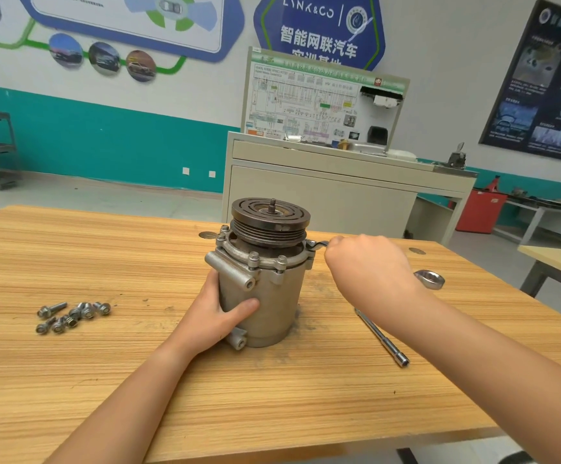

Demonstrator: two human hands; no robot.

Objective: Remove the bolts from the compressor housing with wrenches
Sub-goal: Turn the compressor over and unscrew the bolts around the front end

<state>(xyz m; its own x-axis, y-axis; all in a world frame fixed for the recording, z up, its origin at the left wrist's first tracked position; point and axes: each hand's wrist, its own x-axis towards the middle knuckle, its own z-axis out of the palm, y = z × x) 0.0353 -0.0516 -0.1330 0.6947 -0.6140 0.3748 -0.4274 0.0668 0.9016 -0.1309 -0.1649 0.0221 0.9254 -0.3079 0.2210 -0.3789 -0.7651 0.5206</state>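
The compressor (265, 296) stands upright mid-counter (105, 380). The left hand (215, 316) steadies it, fingers (244, 305) wrapped round the body. The right hand (369, 272) is closed over a wrench (316, 244) whose head meets the flange's right edge, with the shaft running rightward. The bolt there is hidden behind the pulley (270, 217), and the right fingers curl out of sight.

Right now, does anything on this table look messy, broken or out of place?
Nothing looks broken. Loose bolts lie in an untidy cluster left of the compressor, and dark grime smudges the table beside its base. Both fit a job in progress.
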